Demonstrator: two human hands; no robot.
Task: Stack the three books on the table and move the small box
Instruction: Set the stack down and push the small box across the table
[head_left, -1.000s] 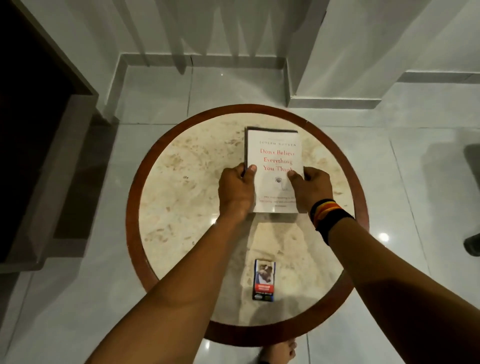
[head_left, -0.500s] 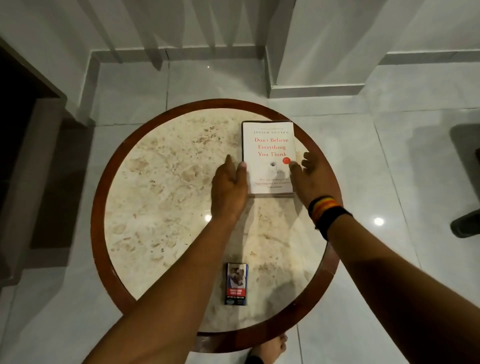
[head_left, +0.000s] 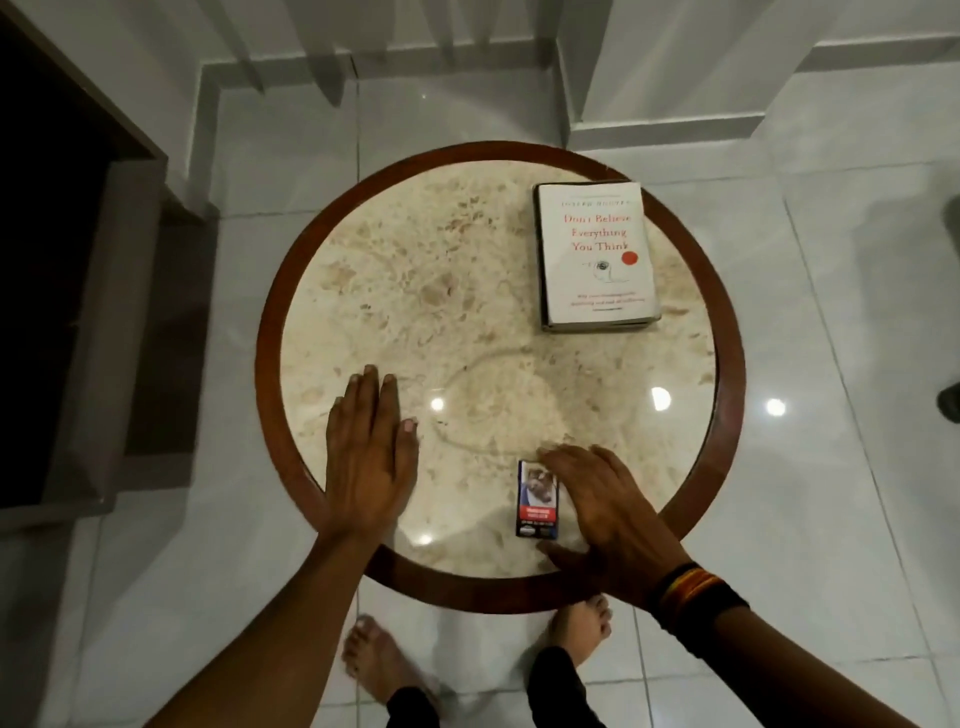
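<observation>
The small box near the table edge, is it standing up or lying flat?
Lying flat. The small box shows its printed face upward on the table, with the right hand reaching around it.

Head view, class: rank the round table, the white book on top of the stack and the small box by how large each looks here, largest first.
1. Round table, by far the largest.
2. White book.
3. Small box, smallest, though it lies nearer the camera and the right hand covers its right edge.
</observation>
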